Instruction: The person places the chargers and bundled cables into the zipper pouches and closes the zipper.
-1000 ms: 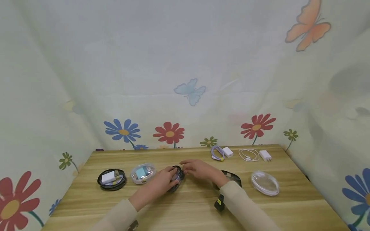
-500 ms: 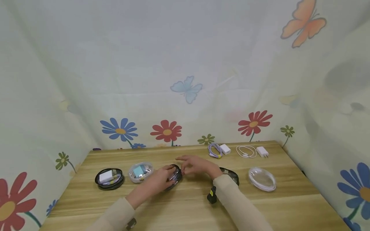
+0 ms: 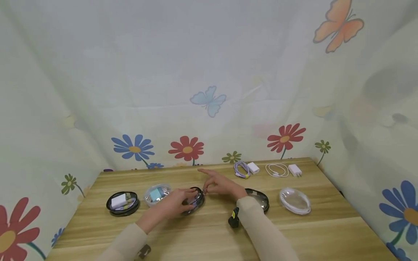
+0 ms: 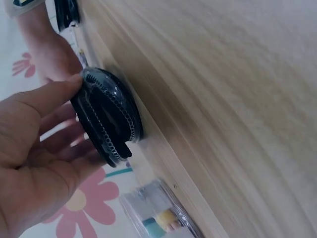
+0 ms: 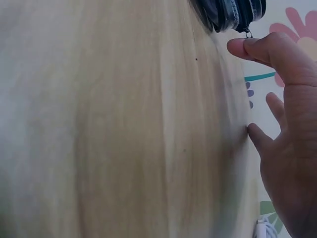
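Observation:
A round black zip case (image 3: 195, 197) lies on the wooden table (image 3: 209, 235) at centre. My left hand (image 3: 177, 202) grips it from the left, thumb and fingers curled round its rim; the left wrist view shows the thumb on the case (image 4: 109, 116). My right hand (image 3: 212, 184) is just right of the case with its fingers spread and the index finger raised. In the right wrist view one fingertip (image 5: 243, 48) touches the small zip pull (image 5: 246, 33) hanging from the case (image 5: 230, 11). I cannot see inside the case.
Left of the hands stand a black case with a white charger (image 3: 122, 203) and a clear case with a blue charger (image 3: 158, 194). An open black case (image 3: 260, 198) and a clear case (image 3: 295, 201) lie right. At the back: purple cable (image 3: 241, 169), white chargers (image 3: 253, 167), white cable (image 3: 277, 169).
My right hand has lifted a little off the black case and its index finger now points up and away. The left hand keeps its grip on the case.

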A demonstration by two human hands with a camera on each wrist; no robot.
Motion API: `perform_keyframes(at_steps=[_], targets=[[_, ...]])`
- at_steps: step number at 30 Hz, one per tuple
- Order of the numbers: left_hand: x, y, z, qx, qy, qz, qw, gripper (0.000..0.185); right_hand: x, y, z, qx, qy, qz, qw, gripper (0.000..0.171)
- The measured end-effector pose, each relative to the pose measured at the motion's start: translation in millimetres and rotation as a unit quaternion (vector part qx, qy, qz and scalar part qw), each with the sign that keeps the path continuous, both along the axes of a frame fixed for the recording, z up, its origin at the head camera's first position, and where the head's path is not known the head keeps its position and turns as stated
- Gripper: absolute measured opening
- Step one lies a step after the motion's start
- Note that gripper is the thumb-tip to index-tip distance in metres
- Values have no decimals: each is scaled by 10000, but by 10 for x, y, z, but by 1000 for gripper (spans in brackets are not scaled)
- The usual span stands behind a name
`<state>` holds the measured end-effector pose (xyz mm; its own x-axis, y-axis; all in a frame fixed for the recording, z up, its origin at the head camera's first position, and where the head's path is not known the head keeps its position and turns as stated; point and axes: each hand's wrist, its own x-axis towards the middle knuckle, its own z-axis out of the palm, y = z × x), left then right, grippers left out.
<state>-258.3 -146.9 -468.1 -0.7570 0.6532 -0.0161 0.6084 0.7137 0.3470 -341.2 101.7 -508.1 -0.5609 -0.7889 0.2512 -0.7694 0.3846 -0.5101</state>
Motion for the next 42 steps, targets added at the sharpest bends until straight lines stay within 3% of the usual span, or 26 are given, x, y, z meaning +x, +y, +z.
perform_keyframes(at_steps=[6, 12, 16, 21, 24, 28, 31, 35, 42], targets=[[-36, -84, 13, 31, -2, -340, 9994, 46, -42, -19, -45, -52, -133, 100, 9998, 12], [-2, -86, -13, -99, 438, -100, 9989, 53, -27, -24, -54, 256, -372, 101, 9989, 15], [40, -52, -49, 18, 754, 268, 9968, 50, 1, -19, -39, 320, -474, 65, 9983, 14], [77, 23, -87, 202, 778, 1070, 9910, 36, 38, -10, 9, 323, -372, 158, 9987, 13], [89, 87, -111, -2, 917, 1371, 9863, 45, 64, -29, 50, 471, -273, 245, 9982, 12], [112, 185, -123, -356, 1114, 1517, 9815, 57, 102, -76, 100, 916, -85, 350, 9951, 12], [128, 247, -106, -523, 1225, 1549, 9789, 56, 129, -93, 125, 1195, 164, 369, 9920, 14], [104, 271, -84, -519, 1386, 1434, 9785, 44, 145, -93, 154, 1161, 648, 254, 9908, 16], [80, 172, -42, -169, 1036, 938, 9900, 43, 76, -80, 100, 905, 1102, 46, 9898, 14]])
